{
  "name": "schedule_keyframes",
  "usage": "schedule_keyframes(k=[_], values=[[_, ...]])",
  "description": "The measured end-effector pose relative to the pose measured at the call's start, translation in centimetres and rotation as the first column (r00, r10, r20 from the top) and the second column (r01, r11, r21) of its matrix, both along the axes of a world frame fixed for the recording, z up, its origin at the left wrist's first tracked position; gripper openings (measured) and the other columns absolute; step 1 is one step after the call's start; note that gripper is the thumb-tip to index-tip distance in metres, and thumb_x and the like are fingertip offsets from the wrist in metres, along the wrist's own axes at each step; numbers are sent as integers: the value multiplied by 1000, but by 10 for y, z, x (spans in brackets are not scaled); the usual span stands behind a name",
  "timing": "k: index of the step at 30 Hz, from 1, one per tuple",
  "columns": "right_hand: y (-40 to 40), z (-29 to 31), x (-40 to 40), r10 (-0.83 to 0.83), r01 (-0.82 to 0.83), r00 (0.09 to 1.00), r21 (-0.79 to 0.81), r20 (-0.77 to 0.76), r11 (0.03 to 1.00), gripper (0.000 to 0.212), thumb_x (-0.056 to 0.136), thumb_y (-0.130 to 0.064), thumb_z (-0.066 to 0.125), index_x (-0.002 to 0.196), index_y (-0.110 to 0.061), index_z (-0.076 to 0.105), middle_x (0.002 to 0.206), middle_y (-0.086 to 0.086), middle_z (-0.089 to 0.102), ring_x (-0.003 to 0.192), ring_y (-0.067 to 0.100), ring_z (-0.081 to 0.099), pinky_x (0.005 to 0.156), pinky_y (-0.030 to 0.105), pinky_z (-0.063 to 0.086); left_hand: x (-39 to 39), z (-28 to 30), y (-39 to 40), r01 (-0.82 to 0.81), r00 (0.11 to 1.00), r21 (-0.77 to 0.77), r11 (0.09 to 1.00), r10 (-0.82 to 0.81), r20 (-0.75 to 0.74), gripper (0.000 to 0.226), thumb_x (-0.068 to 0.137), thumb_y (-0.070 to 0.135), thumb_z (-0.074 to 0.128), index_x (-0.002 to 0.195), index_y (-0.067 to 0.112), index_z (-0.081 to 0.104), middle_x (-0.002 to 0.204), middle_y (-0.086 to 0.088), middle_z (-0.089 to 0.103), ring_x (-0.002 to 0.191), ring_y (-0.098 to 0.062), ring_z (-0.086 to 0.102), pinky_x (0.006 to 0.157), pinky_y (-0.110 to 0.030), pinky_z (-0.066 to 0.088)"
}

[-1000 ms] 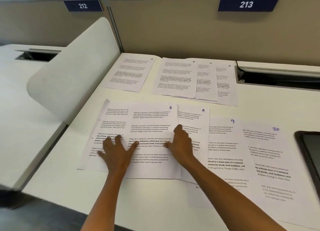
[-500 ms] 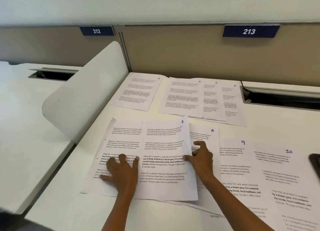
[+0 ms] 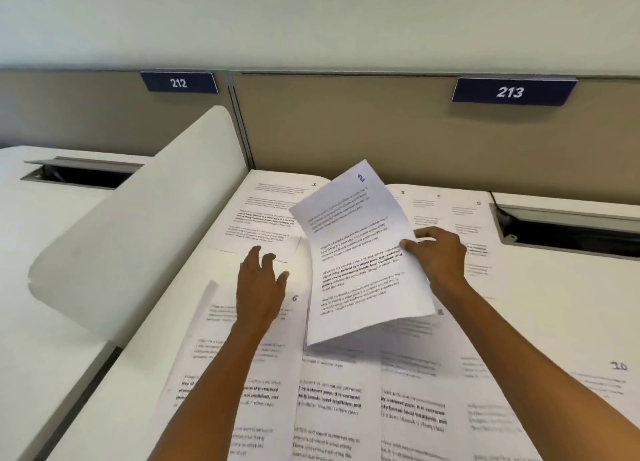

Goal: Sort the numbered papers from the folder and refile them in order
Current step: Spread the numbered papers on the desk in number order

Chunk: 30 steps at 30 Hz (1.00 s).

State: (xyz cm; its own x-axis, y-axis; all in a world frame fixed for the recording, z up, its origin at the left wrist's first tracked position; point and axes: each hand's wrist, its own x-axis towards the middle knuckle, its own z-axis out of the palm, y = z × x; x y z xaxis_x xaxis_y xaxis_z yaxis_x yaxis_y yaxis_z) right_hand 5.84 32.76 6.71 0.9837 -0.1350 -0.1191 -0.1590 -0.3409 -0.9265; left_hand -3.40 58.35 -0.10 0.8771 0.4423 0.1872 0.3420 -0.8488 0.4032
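Observation:
My right hand [image 3: 438,256] pinches the right edge of the sheet numbered 2 [image 3: 360,253] and holds it tilted in the air above the desk. My left hand [image 3: 261,284] hovers with relaxed fingers spread, to the left of that sheet and just below sheet 1 [image 3: 263,215]. Sheet 1 lies flat at the back of the desk. Sheets 3 [image 3: 401,197], 4 [image 3: 427,211] and 5 [image 3: 467,218] overlap to its right, partly hidden by sheet 2. Sheet 6 [image 3: 242,356] lies in the near row under my left arm. Sheet 10 [image 3: 609,384] lies at the near right.
A curved white divider panel [image 3: 131,225] stands along the desk's left side. A beige partition [image 3: 381,131] with labels 212 and 213 closes the back. A dark cable slot [image 3: 571,232] opens at the back right, another [image 3: 83,175] on the neighbouring desk.
My right hand has lifted sheet 2 off the near row and carried it up and away from me. My left hand has come off the papers and moved forward.

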Motion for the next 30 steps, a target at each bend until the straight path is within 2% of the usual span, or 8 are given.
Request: schedule_keyframes(k=[6,10,13,17,20,23,26,30], values=[[14,-23,82,-57,57,998,-32,24,998,31,80,-12,76,109,-8,65,104,16,68,79,22,58,70,25,44,70,-29,12,45,999,-87,995,-44,7,65,93,33,55,147,10,28,158,-5,12,145,-23,11,113,-34,19],[20,-39,119,-71,73,997,-54,44,996,29,80,-10,75,107,-7,65,102,16,67,81,25,60,74,29,47,91,-50,28,-35,983,3,999,35,-180,84,81,68,42,146,16,30,157,-3,19,141,-23,19,108,-42,22],[29,-49,137,-77,79,996,-56,37,995,27,80,-10,75,105,-8,65,97,15,67,83,27,61,72,28,45,96,-54,31,-40,990,64,997,49,-134,89,68,71,16,129,20,56,142,0,48,128,-25,40,96,-42,29],[45,-61,146,-58,59,998,-64,16,996,27,80,-11,75,104,-9,64,95,14,65,87,29,63,74,29,47,100,-55,29,-7,1000,194,981,2,23,42,81,40,38,76,15,72,86,-3,72,79,-30,64,70,-38,39],[55,-66,147,-52,54,998,-66,24,996,27,80,-12,75,104,-9,64,97,15,67,92,31,63,76,31,48,101,-49,24,-50,998,216,975,41,49,26,82,17,58,56,13,58,56,-3,60,52,-28,57,62,-34,37],[63,-69,144,-44,46,999,-65,23,997,27,81,-11,74,105,-9,63,96,15,67,89,28,63,75,29,47,102,-53,25,-45,994,142,989,30,103,17,85,23,61,77,11,69,82,-7,68,74,-31,64,69,-40,44],[76,-72,140,-18,19,1000,-51,24,999,28,81,-10,73,106,-8,61,100,16,67,82,24,60,77,31,50,102,-56,24,-48,999,9,999,48,-11,46,87,50,56,120,18,64,130,-4,57,123,-28,44,95,-44,34],[99,-79,139,26,-26,999,-19,25,999,34,85,-9,70,115,-9,56,109,16,63,88,22,57,75,24,44,103,-56,22,-47,999,-31,998,48,6,50,91,54,48,127,22,59,139,3,50,136,-21,25,104,-40,19]])
